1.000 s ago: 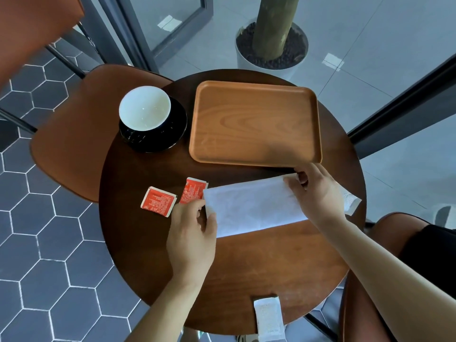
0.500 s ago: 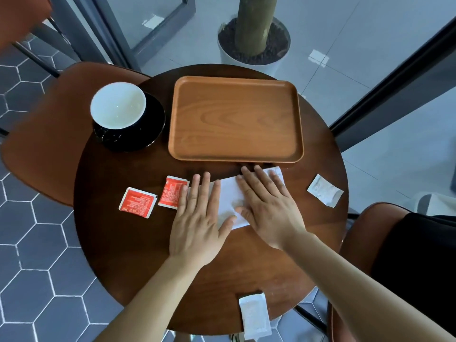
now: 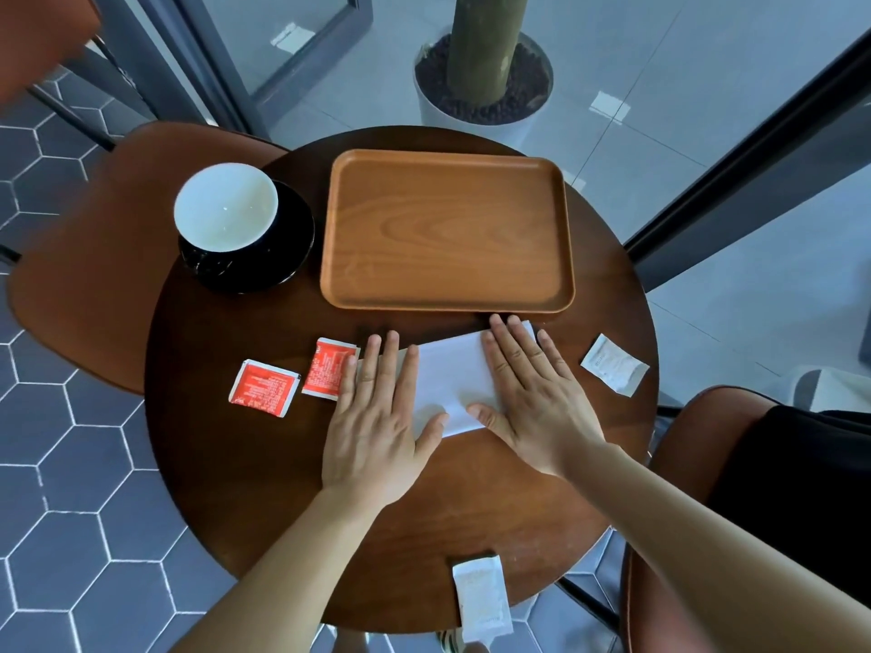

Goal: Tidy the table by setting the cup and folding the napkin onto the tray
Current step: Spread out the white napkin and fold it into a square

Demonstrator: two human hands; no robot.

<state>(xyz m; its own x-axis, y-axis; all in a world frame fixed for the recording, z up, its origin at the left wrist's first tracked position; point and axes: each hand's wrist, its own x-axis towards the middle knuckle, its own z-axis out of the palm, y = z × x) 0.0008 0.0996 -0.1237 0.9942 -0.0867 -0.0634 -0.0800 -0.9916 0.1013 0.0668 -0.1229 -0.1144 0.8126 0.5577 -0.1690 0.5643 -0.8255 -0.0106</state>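
Note:
A folded white napkin [image 3: 450, 377] lies on the round dark wooden table [image 3: 292, 464], just in front of the wooden tray [image 3: 447, 228]. My left hand [image 3: 379, 417] presses flat on the napkin's left end with straight fingers. My right hand [image 3: 528, 393] lies flat on its right end. The tray holds nothing. A cup with a white inside [image 3: 226, 207] stands on a black saucer [image 3: 278, 261] left of the tray.
Two red sachets [image 3: 264, 387] [image 3: 328, 367] lie left of my left hand. One white sachet [image 3: 614, 364] is at the right, another [image 3: 480, 596] hangs over the near edge. Brown chairs stand left and right, a potted trunk [image 3: 485, 73] behind.
One second ago both hands held the long napkin by its ends. It is now folded shorter, and both hands press flat on it, slightly further apart than half a second ago.

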